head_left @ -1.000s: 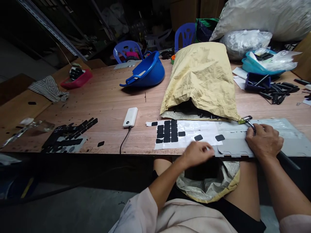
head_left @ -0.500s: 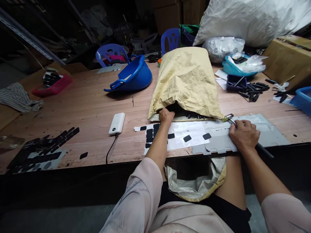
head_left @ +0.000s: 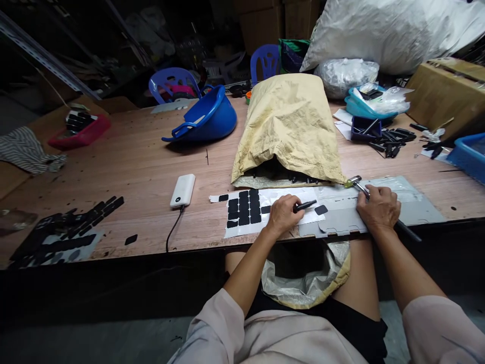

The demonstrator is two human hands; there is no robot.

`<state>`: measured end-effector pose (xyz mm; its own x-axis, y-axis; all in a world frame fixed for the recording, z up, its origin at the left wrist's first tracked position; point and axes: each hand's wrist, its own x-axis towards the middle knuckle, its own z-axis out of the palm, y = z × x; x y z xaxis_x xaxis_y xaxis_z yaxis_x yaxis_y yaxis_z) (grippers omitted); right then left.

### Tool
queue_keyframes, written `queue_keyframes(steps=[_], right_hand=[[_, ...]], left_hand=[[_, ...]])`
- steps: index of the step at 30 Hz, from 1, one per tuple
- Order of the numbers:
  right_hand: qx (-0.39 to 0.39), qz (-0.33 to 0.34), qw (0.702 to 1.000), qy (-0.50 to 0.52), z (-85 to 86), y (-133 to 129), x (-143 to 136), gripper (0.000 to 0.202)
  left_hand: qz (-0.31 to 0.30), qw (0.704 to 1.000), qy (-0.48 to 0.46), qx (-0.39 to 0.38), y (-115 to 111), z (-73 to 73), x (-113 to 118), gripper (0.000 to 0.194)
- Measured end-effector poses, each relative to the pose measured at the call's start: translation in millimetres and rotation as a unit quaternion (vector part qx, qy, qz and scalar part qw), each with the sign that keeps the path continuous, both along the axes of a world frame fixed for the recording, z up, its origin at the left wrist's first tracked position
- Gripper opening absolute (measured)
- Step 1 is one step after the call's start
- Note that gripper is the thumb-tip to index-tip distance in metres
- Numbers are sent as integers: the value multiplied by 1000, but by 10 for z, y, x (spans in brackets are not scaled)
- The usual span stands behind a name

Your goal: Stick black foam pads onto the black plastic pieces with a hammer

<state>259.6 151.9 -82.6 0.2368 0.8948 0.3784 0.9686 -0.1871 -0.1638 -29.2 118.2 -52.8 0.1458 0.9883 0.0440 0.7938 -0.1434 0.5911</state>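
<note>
My left hand (head_left: 285,214) is closed on a short black pen-like rod (head_left: 305,206), which points right above the white sheet (head_left: 290,194). Black rounded pads (head_left: 244,207) lie in rows on that sheet, left of the hand. My right hand (head_left: 379,206) wraps around the handle of a hammer (head_left: 407,230), resting over the grey board (head_left: 420,202). Metal and yellow-green show on the hammer's head, at the sack's right corner. Behind my left hand, the yellow sack (head_left: 293,126) lies with its mouth gaping toward me, small dark pieces at its lip.
A second open sack (head_left: 306,296) sits between my legs below the table edge. A white power bank (head_left: 183,190) with a cable lies left, a tilted blue basin (head_left: 212,116) behind it. Black rods (head_left: 396,139) are heaped at right near a cardboard box (head_left: 450,96).
My left hand has come out of the yellow sack's mouth toward me and to the right, now with a black rod in it. My right hand stays on the hammer.
</note>
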Motion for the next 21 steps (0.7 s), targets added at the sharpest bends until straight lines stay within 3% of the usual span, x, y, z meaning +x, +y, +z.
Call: queue_keyframes(steps=[3, 8, 11, 14, 17, 21], right_hand=[[-24, 1, 1000, 10, 17, 3, 20, 41], [-68, 4, 997, 35, 93, 76, 58, 35], [-24, 12, 995, 99, 149, -5, 7, 31], [60, 73, 973, 210, 189, -278, -195, 29], [23, 160, 931, 328, 206, -607, -502, 37], [4, 254, 910, 326, 191, -813, -840, 36]], left_hand=[[-51, 999, 1, 9, 30, -160, 88, 10], [-49, 998, -19, 30, 85, -285, 62, 22], [-52, 998, -35, 26, 99, -318, 54, 15], [-45, 997, -58, 10, 120, -336, 66, 15], [-18, 997, -73, -9, 138, -328, 91, 16], [8, 996, -84, -30, 140, -288, 123, 16]])
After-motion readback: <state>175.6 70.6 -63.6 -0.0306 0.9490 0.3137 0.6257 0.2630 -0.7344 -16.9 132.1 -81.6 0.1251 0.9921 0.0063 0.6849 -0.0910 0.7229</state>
